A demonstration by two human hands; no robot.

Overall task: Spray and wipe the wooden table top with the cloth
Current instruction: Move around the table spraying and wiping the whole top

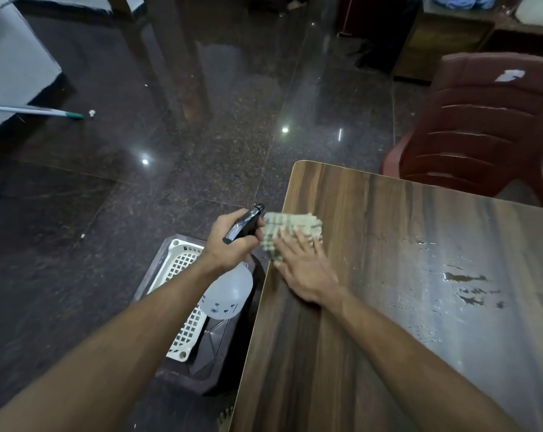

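The right hand (304,269) lies flat, fingers straight, pressing the folded checked cloth (290,232) onto the wooden table top (388,275) right at its left edge, near the far corner; part of the cloth hangs out past the rim. The left hand (232,241) is off the table, over the floor, curled tight around the dark trigger head of a spray bottle (245,227) whose pale rounded body shows below the wrist, above a white lattice basket (183,263) that sits on a dark stool (220,347). Wet streaks and beads of spray (463,285) glisten on the right part of the top, well apart from the cloth — so by my reading the wiping has reached the left border while the wet patch is not yet dealt with. The risks follow from that. With the cloth overhanging the edge, one more outward stroke could carry it off the table, and the palm would slip down after it. The nozzle sits just beside the cloth and the wiping fingers, so a careless squeeze would soak the hand or send mist over the polished floor (201,135), which would turn slippery. And if the puddled spray sits too long, it may dry into marks on the wood or run toward the near edge.
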